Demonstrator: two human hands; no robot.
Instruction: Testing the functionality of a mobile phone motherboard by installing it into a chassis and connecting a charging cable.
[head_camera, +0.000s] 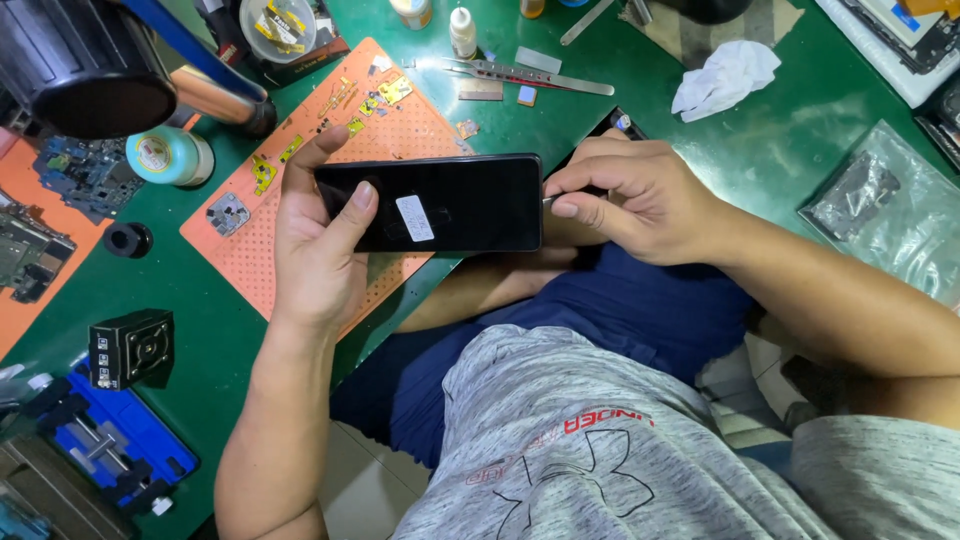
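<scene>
Black glass smartphone (440, 203), white sticker on its face, is lying across the left hand (320, 240), fingers wrapping its end, above the green bench edge and orange mat (260, 250). Right hand (640, 195) is pinching a thin metal tool at the phone's other end; slipping there is likely risking scratches or a drop.

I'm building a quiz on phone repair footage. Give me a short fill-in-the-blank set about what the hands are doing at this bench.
1. The left hand grips a black ____ with a white sticker on it.
2. The right hand works at the phone's ____ edge, as seen by the camera.
3. Behind the phone lies an ____ perforated mat with small parts.
4. The bench top is ____ in colour.

Missing words: phone; right; orange; green
</scene>
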